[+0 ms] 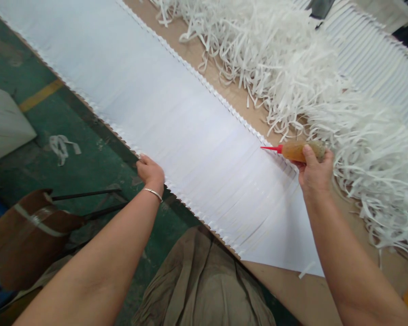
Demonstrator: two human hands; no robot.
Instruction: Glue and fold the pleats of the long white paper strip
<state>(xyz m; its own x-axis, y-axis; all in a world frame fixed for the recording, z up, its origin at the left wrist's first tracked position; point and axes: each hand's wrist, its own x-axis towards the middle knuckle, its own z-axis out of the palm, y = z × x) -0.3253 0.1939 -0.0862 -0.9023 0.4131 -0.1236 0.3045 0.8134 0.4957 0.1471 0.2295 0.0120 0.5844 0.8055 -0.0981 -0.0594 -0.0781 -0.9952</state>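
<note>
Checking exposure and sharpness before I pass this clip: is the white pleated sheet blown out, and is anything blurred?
Head view: soft, even light with hardly any shadows; the pleated sheet reads very bright, its folds washed out mid-span but visible near the right hand. Head view: the bottle with its red nozzle is sharp, while the paper strips smear toward the right edge.

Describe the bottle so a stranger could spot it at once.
A long band of white pleated paper runs across the brown table, with a heap of white paper strips along its far side. At the band's far edge, beside the heap, the right hand grips a small bottle. It alone is amber, with a thin red nozzle aimed at the pleated edge.
</note>
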